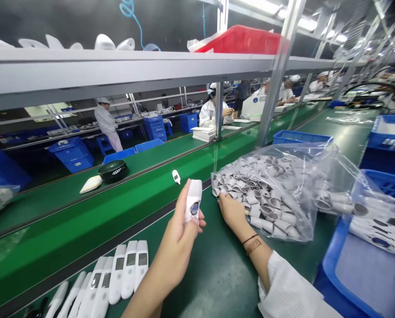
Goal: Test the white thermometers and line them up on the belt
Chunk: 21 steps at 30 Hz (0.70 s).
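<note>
My left hand (179,229) is wrapped round a white handheld device (193,199) with a small round window, held upright above the green table. My right hand (232,212) reaches into the open mouth of a clear plastic bag (303,176) full of several small grey-white caps (267,194); its fingertips are pinched among the caps, and what they hold is hidden. A row of several finished white devices (118,274) with grey screens lies at the lower left.
A green conveyor belt (85,221) runs past, carrying one small white device (176,176). A black round fan (113,171) and a white part (90,184) lie beyond it. Blue bins (359,265) with more devices stand right. People in white coats work across the line.
</note>
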Tool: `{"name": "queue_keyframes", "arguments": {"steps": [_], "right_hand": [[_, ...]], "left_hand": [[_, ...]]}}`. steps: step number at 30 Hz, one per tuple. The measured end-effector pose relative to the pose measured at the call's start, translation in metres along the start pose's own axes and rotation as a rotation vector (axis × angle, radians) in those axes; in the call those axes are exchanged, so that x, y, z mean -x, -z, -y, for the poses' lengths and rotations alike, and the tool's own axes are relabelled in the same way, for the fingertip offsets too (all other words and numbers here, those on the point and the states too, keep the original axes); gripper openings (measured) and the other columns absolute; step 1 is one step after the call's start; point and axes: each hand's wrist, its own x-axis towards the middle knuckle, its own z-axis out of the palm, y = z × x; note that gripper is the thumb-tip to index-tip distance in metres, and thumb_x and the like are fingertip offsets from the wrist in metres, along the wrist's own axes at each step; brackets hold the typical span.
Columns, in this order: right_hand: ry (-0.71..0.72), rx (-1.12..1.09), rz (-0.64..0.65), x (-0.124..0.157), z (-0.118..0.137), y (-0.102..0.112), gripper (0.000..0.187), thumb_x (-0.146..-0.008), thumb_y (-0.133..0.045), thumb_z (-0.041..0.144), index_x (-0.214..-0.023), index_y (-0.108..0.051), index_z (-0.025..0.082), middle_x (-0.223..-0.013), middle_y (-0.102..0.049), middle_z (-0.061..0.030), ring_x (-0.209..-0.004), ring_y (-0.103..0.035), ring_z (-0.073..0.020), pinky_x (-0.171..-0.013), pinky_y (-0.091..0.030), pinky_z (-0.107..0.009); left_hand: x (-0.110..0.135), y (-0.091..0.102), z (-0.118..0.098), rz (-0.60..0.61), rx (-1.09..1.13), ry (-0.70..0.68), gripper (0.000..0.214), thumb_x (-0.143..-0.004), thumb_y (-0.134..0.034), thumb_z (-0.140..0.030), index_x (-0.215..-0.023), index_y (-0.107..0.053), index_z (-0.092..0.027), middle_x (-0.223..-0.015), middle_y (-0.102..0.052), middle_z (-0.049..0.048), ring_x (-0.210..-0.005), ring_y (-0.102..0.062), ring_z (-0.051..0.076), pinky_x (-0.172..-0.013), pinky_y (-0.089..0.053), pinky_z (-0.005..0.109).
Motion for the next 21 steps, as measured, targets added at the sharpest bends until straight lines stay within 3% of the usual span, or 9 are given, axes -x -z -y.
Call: {"name": "queue_keyframes", "arguments": {"steps": [2, 5, 8, 12, 17, 21], "right_hand": [[0.012, 0.005, 0.000, 0.000, -0.005, 0.002, 0.032, -0.100, -0.062, 0.036, -0.124, -0.063, 0.015, -0.115, -0.068, -0.0078, -0.096, -0.068, -0.0188, -0.083, -0.060, -0.038], [0.027, -0.003, -0.016, 0.001, -0.008, 0.002, 0.030, -0.102, -0.057, 0.035, -0.124, -0.062, 0.015, -0.117, -0.067, -0.0083, -0.093, -0.068, -0.0177, -0.080, -0.059, -0.036], [0.024, -0.016, -0.022, 0.002, -0.008, 0.000, 0.029, -0.103, -0.054, 0.031, -0.125, -0.059, 0.014, -0.115, -0.067, -0.0121, -0.086, -0.071, -0.0200, -0.070, -0.055, -0.032], [0.013, -0.032, -0.018, 0.001, -0.007, -0.004, 0.029, -0.100, -0.057, 0.031, -0.123, -0.058, 0.013, -0.110, -0.068, -0.0163, -0.085, -0.075, -0.0261, -0.061, -0.047, -0.030], [0.017, -0.063, -0.033, -0.003, -0.008, -0.004, 0.023, -0.103, -0.049, 0.029, -0.111, -0.061, 0.011, -0.098, -0.072, -0.0151, -0.085, -0.077, -0.0266, -0.058, -0.044, -0.028], [0.006, -0.087, -0.060, -0.003, -0.009, -0.001, 0.024, -0.104, -0.043, 0.025, -0.115, -0.061, 0.012, -0.091, -0.073, -0.0126, -0.077, -0.076, -0.0244, -0.054, -0.038, -0.026]], "left_hand": [[-0.004, -0.001, 0.005, -0.080, -0.232, -0.062, 0.062, -0.099, -0.048, -0.025, -0.158, -0.034, -0.038, -0.114, -0.057, 0.0044, -0.102, -0.058, 0.019, -0.095, -0.047, 0.034], [-0.013, -0.004, 0.013, -0.234, -0.561, -0.107, 0.063, -0.096, -0.055, -0.019, -0.155, -0.040, -0.035, -0.113, -0.055, 0.0049, -0.100, -0.060, 0.020, -0.092, -0.049, 0.034], [-0.032, 0.003, 0.025, -0.260, -0.762, -0.067, 0.052, -0.096, -0.058, -0.017, -0.147, -0.050, -0.028, -0.120, -0.057, 0.0070, -0.107, -0.062, 0.021, -0.093, -0.050, 0.033], [-0.081, 0.044, 0.057, -0.266, -0.899, 0.126, 0.036, -0.095, -0.067, -0.024, -0.130, -0.061, -0.018, -0.123, -0.064, 0.0084, -0.107, -0.065, 0.024, -0.095, -0.055, 0.045], [-0.134, 0.108, 0.099, -0.479, -1.030, 0.429, 0.037, -0.097, -0.065, -0.034, -0.129, -0.061, -0.017, -0.132, -0.063, 0.0112, -0.112, -0.066, 0.026, -0.093, -0.058, 0.048], [-0.155, 0.123, 0.121, -0.611, -1.067, 0.531, 0.038, -0.097, -0.065, -0.034, -0.131, -0.060, -0.017, -0.133, -0.062, 0.0114, -0.114, -0.065, 0.027, -0.094, -0.057, 0.049]]}}
